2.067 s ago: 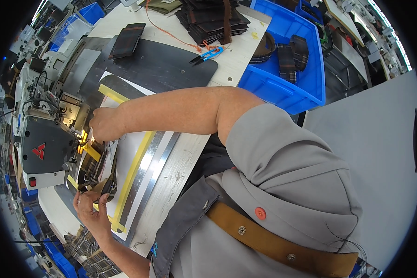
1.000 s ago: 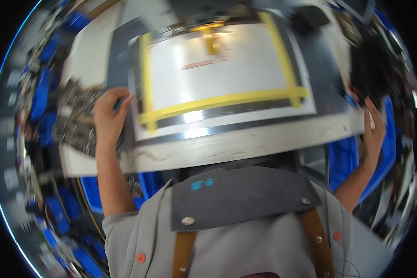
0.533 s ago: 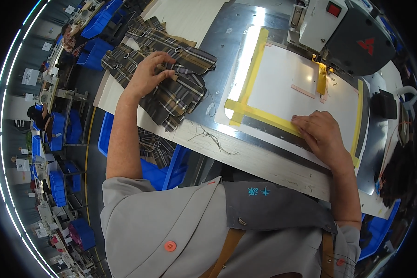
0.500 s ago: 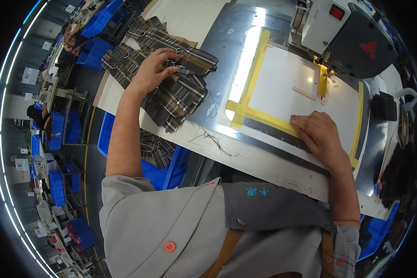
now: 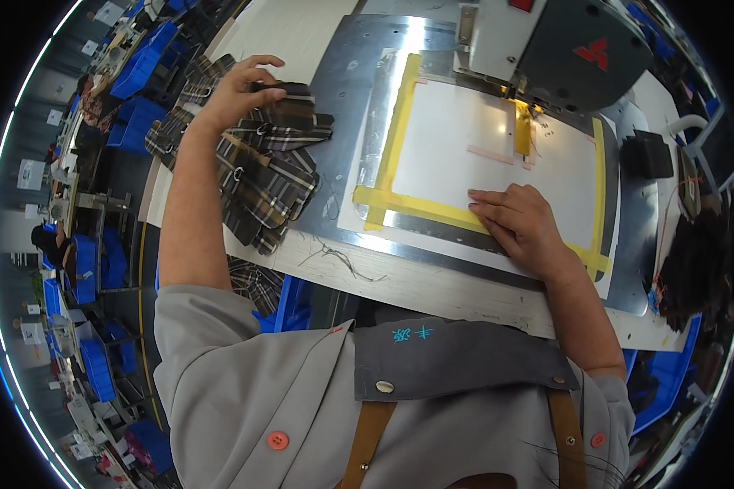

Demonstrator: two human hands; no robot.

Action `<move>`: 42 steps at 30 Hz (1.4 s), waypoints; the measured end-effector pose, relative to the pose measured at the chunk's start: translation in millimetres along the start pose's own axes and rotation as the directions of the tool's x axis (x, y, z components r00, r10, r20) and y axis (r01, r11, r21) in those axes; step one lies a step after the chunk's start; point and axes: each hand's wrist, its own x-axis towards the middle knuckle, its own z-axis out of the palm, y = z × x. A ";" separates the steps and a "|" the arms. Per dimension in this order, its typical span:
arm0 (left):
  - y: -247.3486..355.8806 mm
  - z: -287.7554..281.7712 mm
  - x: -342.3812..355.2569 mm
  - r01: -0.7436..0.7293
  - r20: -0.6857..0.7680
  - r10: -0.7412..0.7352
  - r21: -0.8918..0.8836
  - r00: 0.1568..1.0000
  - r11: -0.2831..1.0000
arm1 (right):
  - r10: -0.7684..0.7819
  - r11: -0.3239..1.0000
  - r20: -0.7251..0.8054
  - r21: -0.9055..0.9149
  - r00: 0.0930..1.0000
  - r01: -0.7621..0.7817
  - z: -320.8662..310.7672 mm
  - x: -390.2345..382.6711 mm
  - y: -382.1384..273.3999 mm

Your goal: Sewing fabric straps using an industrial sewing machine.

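My left hand (image 5: pixel 240 96) is at a heap of brown-and-black plaid fabric pieces (image 5: pixel 273 183) on the left of the table. Its thumb and fingers are closed on the top plaid piece (image 5: pixel 294 110), whose near end is lifted off the others. Metal rings show on some pieces. My right hand (image 5: pixel 523 224) rests on the near edge of a white sewing template (image 5: pixel 444 138) bordered with yellow tape (image 5: pixel 432 208). Its fingers lie stretched out and flat, holding nothing. Beyond it stands the sewing machine head (image 5: pixel 579 57), its lit needle area over the template.
A metal plate (image 5: pixel 334 90) surrounds the template. Loose threads (image 5: pixel 342 261) lie along the table's near edge. A blue bin (image 5: pixel 292 306) with plaid pieces stands below, and a black box (image 5: pixel 646 155) is at right. Other people work at stations far left.
My left hand has risen from the heap, lifting the edge of the top plaid piece. My right hand stays on the template's near edge. The whole view has shifted slightly.
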 end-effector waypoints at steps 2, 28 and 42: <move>14.3 2.5 -2.5 -0.090 -0.251 -0.022 -0.428 0.968 0.899 | 0.023 0.999 -0.006 0.045 1.000 -0.023 -0.4 -1.3 2.6; 190.5 213.9 124.6 0.028 0.003 -0.028 -0.027 1.000 0.999 | 0.067 0.950 -0.071 -0.300 0.995 -0.085 -31.2 -3.9 98.9; 204.3 216.0 122.5 0.056 0.025 -0.052 -0.159 0.998 0.986 | 0.138 0.918 -0.070 -0.366 0.988 -0.154 -34.2 -3.3 105.0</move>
